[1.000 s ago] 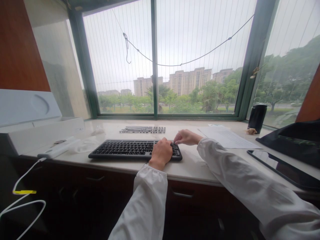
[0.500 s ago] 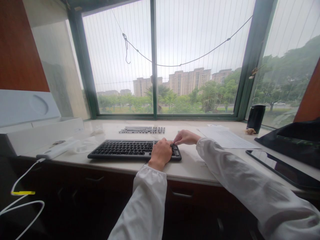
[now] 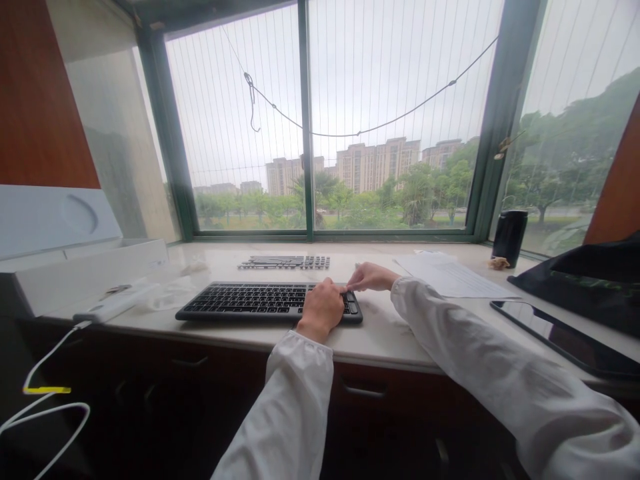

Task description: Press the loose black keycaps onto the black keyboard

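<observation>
A black keyboard point(image 3: 250, 300) lies lengthwise along the counter's front, with light edges showing around its dark key positions. My left hand point(image 3: 324, 307) rests over its right part, fingers curled and drawn together, the fingertips meeting those of my right hand. From the right, my right hand point(image 3: 373, 277) reaches in with thumb and fingers pinched at the keyboard's right end. Whatever sits between the fingertips is too small or hidden to make out. Behind the keyboard, loose grey keycaps point(image 3: 285, 262) lie in several rows.
Papers point(image 3: 450, 277) lie right of my hands, with a phone point(image 3: 560, 337), a black can point(image 3: 509, 238) and a black bag point(image 3: 590, 280) beyond. On the left are a white power strip point(image 3: 113, 303), crumpled clear plastic point(image 3: 170, 293) and a white box point(image 3: 90, 267). A window rises behind the counter.
The view has shifted very slightly. My right hand's fingertips have moved a little; both hands stay at the keyboard's right end.
</observation>
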Tool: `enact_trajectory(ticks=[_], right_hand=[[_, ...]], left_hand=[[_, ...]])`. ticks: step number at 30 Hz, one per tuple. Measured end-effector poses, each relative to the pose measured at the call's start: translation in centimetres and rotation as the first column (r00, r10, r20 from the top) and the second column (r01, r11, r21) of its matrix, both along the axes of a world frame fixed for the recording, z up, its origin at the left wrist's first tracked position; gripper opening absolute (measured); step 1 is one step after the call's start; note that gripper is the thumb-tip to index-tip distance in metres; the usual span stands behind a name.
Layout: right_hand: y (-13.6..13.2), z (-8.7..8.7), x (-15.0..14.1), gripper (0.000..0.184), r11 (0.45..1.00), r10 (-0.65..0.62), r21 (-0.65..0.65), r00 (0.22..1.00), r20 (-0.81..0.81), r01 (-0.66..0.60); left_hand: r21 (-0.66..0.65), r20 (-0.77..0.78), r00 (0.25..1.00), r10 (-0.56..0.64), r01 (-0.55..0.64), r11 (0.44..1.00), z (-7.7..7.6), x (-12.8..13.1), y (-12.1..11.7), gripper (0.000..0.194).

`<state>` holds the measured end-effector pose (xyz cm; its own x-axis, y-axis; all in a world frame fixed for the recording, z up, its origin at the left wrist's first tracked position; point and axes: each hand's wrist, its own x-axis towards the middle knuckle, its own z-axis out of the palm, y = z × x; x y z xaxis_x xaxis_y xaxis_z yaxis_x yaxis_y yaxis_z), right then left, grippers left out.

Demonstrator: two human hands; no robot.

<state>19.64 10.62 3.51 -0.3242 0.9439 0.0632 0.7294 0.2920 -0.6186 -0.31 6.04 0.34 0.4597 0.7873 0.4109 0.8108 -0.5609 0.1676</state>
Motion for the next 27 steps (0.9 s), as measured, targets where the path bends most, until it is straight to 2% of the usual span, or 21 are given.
enact_trajectory(ticks=[3, 7, 27], right_hand=[[0.19, -0.05, 0.12, 0.064, 0.997, -0.01, -0.077, 0.999, -0.046, 0.007], [0.41, -0.04, 0.25, 0.069, 0.994, -0.015, -0.11, 0.997, -0.075, 0.007], [0.78, -0.4, 0.43, 0.052, 0.994, 0.096, -0.037, 0.993, -0.072, -0.099]], left_hand=[[-0.011, 0.006, 1.0, 0.001, -0.001, 1.0, 0.07, 0.02, 0.01, 0.039], [-0.015, 0.019, 1.0, 0.009, -0.009, 1.0, 0.08, 0.11, 0.15, 0.038], [-0.016, 0.044, 0.999, 0.021, -0.021, 1.0, 0.15, 0.4, 0.38, 0.036]])
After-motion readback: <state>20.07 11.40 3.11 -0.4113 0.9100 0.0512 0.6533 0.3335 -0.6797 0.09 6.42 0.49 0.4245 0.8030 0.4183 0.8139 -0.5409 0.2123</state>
